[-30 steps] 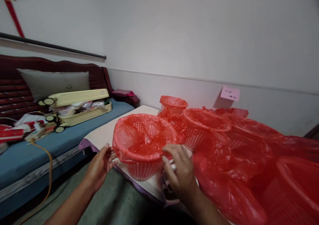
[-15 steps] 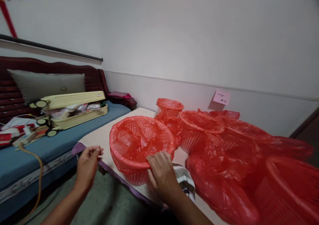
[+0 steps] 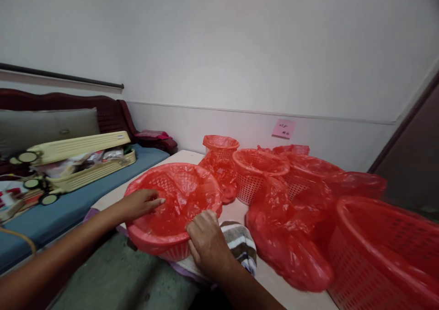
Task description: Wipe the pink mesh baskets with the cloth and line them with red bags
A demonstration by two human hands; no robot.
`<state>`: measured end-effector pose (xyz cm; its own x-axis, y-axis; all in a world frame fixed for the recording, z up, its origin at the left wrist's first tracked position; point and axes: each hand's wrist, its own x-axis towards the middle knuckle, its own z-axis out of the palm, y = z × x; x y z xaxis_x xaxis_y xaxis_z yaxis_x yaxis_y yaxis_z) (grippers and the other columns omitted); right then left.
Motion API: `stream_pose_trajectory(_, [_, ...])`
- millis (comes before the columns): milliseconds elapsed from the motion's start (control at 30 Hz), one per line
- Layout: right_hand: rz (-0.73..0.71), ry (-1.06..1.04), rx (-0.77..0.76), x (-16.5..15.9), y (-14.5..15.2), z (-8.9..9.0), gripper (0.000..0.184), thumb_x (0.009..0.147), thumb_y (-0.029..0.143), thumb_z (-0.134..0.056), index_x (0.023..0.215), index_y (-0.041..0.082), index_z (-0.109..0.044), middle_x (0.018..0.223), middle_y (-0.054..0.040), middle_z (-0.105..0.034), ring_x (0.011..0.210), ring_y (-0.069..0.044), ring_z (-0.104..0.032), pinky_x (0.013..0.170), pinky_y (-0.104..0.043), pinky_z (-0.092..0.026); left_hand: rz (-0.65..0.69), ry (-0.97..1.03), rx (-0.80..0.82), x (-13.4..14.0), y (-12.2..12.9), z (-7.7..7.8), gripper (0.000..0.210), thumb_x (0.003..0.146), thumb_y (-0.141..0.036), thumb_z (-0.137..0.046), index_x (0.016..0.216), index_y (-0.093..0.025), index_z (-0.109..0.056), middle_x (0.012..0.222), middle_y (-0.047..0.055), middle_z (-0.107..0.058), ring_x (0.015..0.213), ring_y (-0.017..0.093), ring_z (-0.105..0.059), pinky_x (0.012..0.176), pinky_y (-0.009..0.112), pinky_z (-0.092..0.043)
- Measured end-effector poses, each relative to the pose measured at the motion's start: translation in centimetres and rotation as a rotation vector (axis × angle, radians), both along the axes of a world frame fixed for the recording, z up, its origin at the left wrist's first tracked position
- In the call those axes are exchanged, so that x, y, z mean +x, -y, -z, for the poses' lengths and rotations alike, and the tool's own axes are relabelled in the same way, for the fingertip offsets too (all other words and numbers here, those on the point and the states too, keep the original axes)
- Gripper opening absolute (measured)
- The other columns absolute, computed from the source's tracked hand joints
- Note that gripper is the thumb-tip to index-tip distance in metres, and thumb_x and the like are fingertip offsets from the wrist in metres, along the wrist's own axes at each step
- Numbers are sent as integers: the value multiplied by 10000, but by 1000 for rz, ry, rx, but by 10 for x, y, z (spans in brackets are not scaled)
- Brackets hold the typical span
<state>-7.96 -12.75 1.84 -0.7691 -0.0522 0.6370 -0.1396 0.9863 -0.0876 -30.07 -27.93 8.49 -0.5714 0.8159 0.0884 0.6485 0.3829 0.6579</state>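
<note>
A red perforated plastic basket [image 3: 174,250] stands at the near edge of the table, slightly tilted. A thin red plastic bag [image 3: 185,182] lines it and folds out over the rim. My right hand [image 3: 207,239] is closed around the near-right rim, pinning the bag against it. My left hand [image 3: 144,205] reaches over the left side of the rim into the mouth, fingers loosely extended and pointing right, with nothing visible in them. Beside my right wrist lies a striped brown and white cloth [image 3: 240,243].
More bag-lined red baskets [image 3: 248,189] crowd the right and back of the table [image 3: 187,157]. A large basket [image 3: 363,259] stands at near right. On the left, a half-open yellow suitcase [image 3: 85,147] rests on a blue bench [image 3: 147,157]. A pink note [image 3: 284,128] is stuck to the wall.
My left hand has moved right, from beside the basket to over its mouth. My right hand stays on the rim. The view has swung a little to the right.
</note>
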Motion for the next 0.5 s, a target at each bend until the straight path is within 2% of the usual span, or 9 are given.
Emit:
stream_pose_trajectory(133, [-25,1,7,6,2,0,92,841,146,-521,760,190,-523,799,-37,-555,789,-208,-447,764,-377,-363,36,-7,-104,11,-3,-10,221,682,-376,-786,594,-222,-654,597,10,-615,566,165,-495,587,275,-338])
stream_pose_trajectory(233, [-21,-30,82,10,15,6,96,837,180,-553,745,191,-527,765,-34,-554,751,-207,-437,745,-385,-348,54,3,-171,21,-28,-3,191,664,-249,-823,658,-195,-640,623,-37,-564,603,128,-474,651,273,-402])
stream_pose_trajectory(367, [-19,-116,111,17,34,17,138,851,160,-544,718,190,-526,720,-19,-545,713,-192,-434,771,-384,-348,57,93,-302,29,-71,33,175,869,-334,-662,804,-174,-633,765,-13,-624,680,122,-576,673,307,-515])
stream_pose_trajectory(500, [-7,-256,109,23,37,23,233,880,159,-503,650,190,-504,647,-11,-512,655,-177,-431,718,-359,-348,47,158,-348,29,-99,76,258,910,-403,-592,930,-156,-664,933,9,-665,807,169,-642,717,319,-556])
